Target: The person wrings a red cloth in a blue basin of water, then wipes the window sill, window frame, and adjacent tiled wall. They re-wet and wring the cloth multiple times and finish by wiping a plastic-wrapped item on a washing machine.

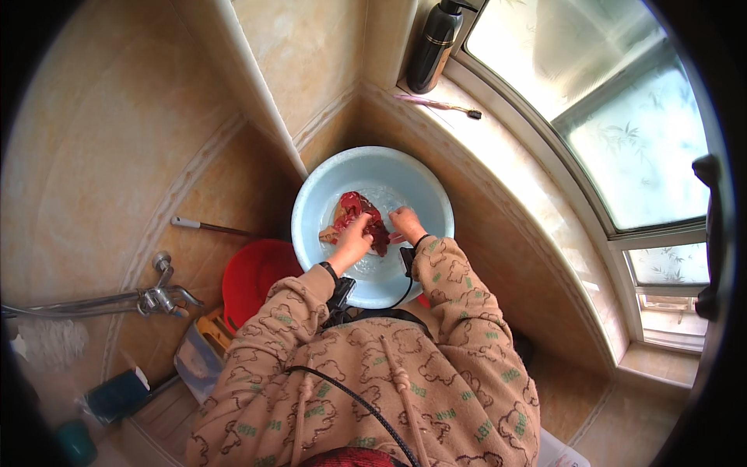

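Your cloth, red with tan patches and pale flecks, lies crumpled and bunched in the water, left of centre in your round, pale-blue basin, its darker folds toward the right.

Up ahead of me, a black pump bottle stood on the sill, a toothbrush lying near its base, dark bristles to the right! Frosted window panes glowed on my right; leftward, a metal tap jutted from the tiled wall, and a pale-tipped pole showed near a red tub!
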Demonstrator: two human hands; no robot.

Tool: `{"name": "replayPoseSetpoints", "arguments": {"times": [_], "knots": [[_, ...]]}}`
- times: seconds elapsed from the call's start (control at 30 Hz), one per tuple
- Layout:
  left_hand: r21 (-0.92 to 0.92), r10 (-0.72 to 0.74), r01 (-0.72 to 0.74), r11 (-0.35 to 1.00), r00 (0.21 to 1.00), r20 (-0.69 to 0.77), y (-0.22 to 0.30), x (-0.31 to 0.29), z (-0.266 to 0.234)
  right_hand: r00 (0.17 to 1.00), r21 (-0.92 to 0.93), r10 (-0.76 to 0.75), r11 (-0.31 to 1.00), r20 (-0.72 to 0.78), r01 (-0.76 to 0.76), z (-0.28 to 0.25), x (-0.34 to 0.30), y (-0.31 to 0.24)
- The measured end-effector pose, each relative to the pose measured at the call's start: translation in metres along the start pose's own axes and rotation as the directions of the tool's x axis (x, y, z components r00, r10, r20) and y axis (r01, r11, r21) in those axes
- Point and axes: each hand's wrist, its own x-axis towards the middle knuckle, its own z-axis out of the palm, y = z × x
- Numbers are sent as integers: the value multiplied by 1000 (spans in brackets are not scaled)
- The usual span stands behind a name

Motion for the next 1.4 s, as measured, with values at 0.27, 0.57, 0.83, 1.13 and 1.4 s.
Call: {"name": "replayPoseSetpoints", "arguments": {"times": [0.27,0.57,0.83,1.13,1.4], "knots": [[-689,-713,600,406,680,171,-27,-1,-57,981,-359,-2,931,-192,-69,52,1,16],[-748,-609,616,246,699,376,-46,5,-45,882,392,-394,877,258,277,120,-31,-24],[-837,-359,466,286,862,358,-47,-4,-43,786,400,-392,894,477,203,88,-77,-51],[-767,-480,604,218,750,455,-9,1,-51,839,-80,-543,836,17,543,99,-44,-43],[-836,-572,510,204,755,321,-3,-12,-50,903,-622,-399,751,-158,223,31,6,3]]}}
